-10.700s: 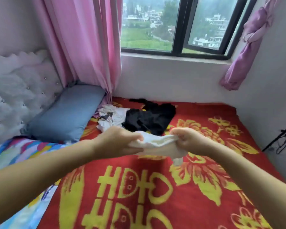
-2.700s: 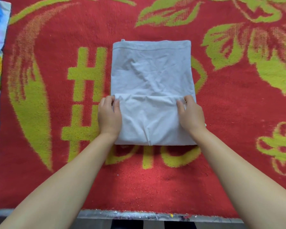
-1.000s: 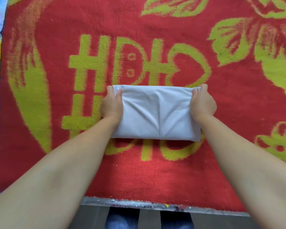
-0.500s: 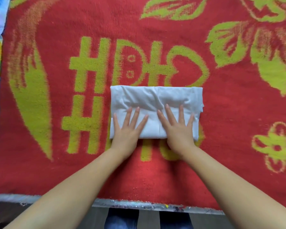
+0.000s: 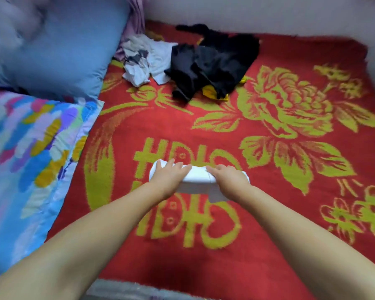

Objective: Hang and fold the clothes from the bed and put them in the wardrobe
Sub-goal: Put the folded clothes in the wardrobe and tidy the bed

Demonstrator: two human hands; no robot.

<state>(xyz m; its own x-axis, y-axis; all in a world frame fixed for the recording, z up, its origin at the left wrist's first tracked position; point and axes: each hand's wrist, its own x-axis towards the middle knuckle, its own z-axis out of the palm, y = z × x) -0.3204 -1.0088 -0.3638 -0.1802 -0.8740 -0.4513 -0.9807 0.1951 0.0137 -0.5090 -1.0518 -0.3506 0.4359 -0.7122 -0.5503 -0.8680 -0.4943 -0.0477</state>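
Head camera is looking down at the bed (image 5: 268,245), its red blanket reaching the wall at the far side and the near edge at the bottom. Both hands are holding one folded white garment (image 5: 198,177) above the blanket's middle: the left hand (image 5: 168,176) is curling its grip over the left end, the right hand (image 5: 230,179) over the right end. Open blanket is lying all around it. Far back, one black clothes heap (image 5: 212,61) is touching one white crumpled garment (image 5: 146,59). One blue pillow (image 5: 69,53) is sitting at the left.
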